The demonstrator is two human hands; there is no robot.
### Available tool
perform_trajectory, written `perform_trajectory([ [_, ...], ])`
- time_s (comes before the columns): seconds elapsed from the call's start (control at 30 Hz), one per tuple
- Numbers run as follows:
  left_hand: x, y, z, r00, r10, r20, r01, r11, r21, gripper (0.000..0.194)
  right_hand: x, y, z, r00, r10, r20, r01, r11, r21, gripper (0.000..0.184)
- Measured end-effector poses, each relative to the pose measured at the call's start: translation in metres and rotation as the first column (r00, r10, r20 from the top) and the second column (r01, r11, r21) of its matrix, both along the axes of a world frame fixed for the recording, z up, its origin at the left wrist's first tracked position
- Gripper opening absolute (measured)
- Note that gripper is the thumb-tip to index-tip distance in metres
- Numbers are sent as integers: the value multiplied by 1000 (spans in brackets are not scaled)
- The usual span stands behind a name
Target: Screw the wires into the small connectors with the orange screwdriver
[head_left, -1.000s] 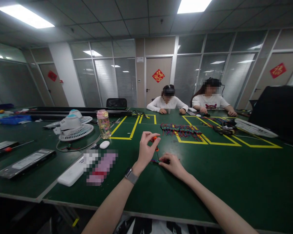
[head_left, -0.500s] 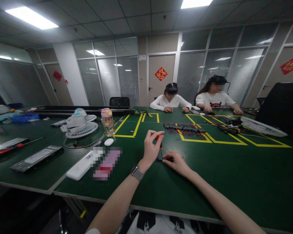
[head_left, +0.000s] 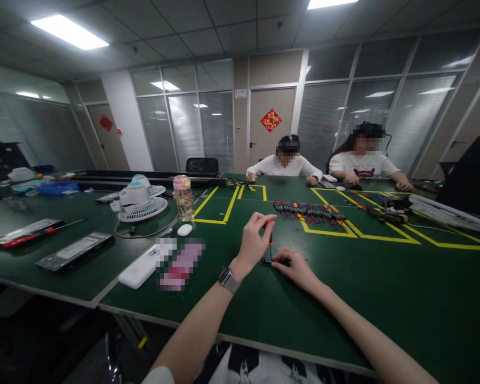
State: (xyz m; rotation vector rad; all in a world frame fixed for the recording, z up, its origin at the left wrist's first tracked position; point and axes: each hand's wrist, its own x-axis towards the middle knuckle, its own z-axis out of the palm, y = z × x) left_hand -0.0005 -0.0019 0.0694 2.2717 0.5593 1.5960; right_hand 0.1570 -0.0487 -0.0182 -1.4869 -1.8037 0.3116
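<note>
Pinched in the fingers of my left hand (head_left: 253,242) is a small screwdriver (head_left: 271,240) with an orange-red handle. It stands nearly upright, and its thin shaft points down at a small circuit board (head_left: 266,261) on the table. My right hand (head_left: 298,271) rests low on the table with its fingertips closed on the right side of that board. Part of the board is hidden by these fingers. Beyond both hands lies a row of small boards with red and blue wires (head_left: 310,213).
On the green table (head_left: 364,298) at left are white fans (head_left: 142,209), a drink bottle (head_left: 183,200), a hard drive (head_left: 76,250), a white power bank (head_left: 138,271) and a red-handled screwdriver (head_left: 30,238). Two people (head_left: 290,164) sit across the table. Yellow tape marks rectangles.
My view has swung slightly left, so things appear further right. Both hands stay at the board, with the left fingers shifted slightly on the screwdriver. One person opposite has moved a hand outward.
</note>
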Motion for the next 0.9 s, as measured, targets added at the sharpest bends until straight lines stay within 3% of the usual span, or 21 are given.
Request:
perform_trajectory([
  [0.13,-4,1,3,960,209,-187,-166,961,221,27,1,-3,4,998,6,58,-8,999,40,13],
  [0.2,-3,1,5,879,375,-294,-241,882,405,34,-2,-12,13,987,-42,155,4,971,239,14],
  [0.23,-3,1,5,833,447,-327,-257,835,487,35,-5,-19,19,973,-106,206,14,913,408,15],
  [0.3,0,1,6,774,540,-332,-288,767,574,37,-17,-36,33,946,-161,282,-80,727,682,16],
  [0.37,4,2,5,753,572,-326,-303,741,600,38,-38,-54,48,909,-55,412,-293,619,729,26],
  [0.47,8,3,2,742,589,-320,-321,731,602,36,-71,-71,63,885,99,456,-376,729,572,45],
  [0.57,10,4,1,745,591,-309,-326,727,604,35,-90,-74,68,888,135,439,-360,799,482,47],
  [0.77,11,4,0,760,576,-300,-330,741,585,34,-91,-71,61,875,146,462,-382,794,473,42],
  [0.9,11,0,0,775,553,-306,-321,762,563,35,-70,-65,55,966,144,216,-251,732,633,46],
])
